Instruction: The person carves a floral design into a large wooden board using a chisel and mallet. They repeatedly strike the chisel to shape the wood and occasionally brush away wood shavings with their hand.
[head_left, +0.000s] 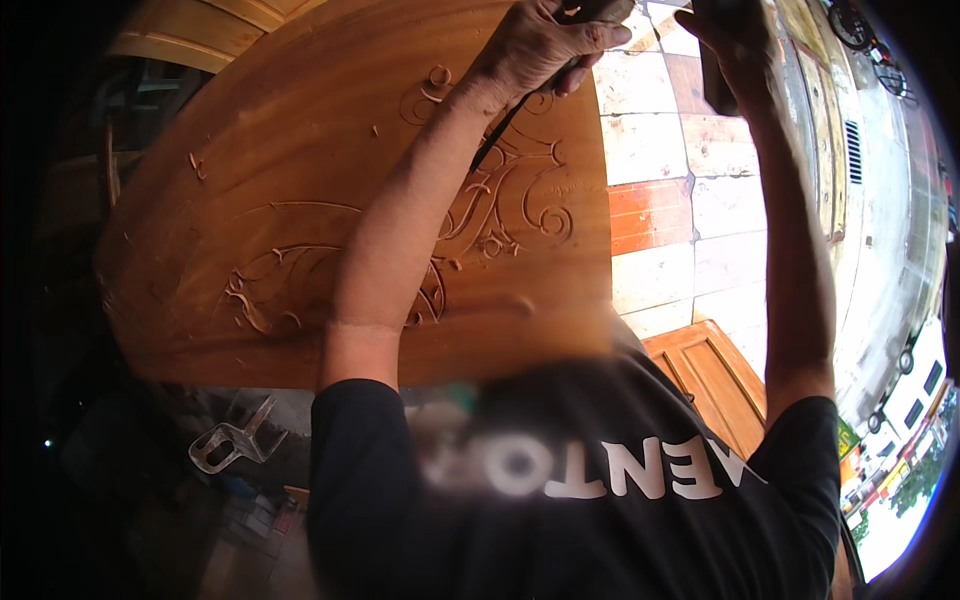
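Note:
A large brown wooden panel (290,160) carries carved scrolls and leaf shapes (490,215). Over its far right part, my left hand (545,45) is closed around a tool that looks like a chisel; its thin dark shaft (500,133) slants down toward the carving. My forearm hides where the shaft ends. Right of the panel, at the upper edge, my right hand (742,45) grips a dark block (716,80), raised and apart from the panel. The top of this hand and block is cut off and in shadow.
Curled shavings (196,166) lie on the panel. Pale tiled floor (650,145) runs along its right side. A panelled door (710,375) is at the lower right, a plastic chair (235,440) at the lower left. Parked vehicles (905,385) stand outside, far right.

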